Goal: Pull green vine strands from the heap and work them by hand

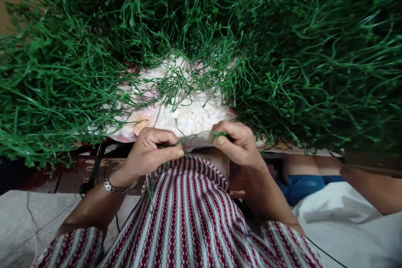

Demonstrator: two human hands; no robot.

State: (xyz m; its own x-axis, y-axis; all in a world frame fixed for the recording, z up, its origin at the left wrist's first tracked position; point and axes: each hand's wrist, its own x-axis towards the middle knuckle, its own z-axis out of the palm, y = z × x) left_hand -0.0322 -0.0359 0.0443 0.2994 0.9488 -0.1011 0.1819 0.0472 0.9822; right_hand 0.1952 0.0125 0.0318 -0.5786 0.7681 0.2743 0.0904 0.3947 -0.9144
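Observation:
Close to my body, at the table's near edge, both hands are pinched. My left hand (152, 150), with a metal watch band on its wrist, grips thin green stems; a loose strand (151, 190) hangs below it over the striped shirt. Between the thumb and forefinger of my right hand (238, 141) is a short green sprig (219, 134). The two hands are apart, with clear plastic sheeting (197, 139) showing between them. Just beyond lie several loose green stems (179, 86) with small budded tips, on a pale flowered tablecloth (201, 113).
Large heaps of similar stems rise at the left (53, 88), at the back (188, 4) and at the right (320, 79), spilling over the near edge. At lower right, another person's arm (373, 188) and white clothing (342, 213) are close by.

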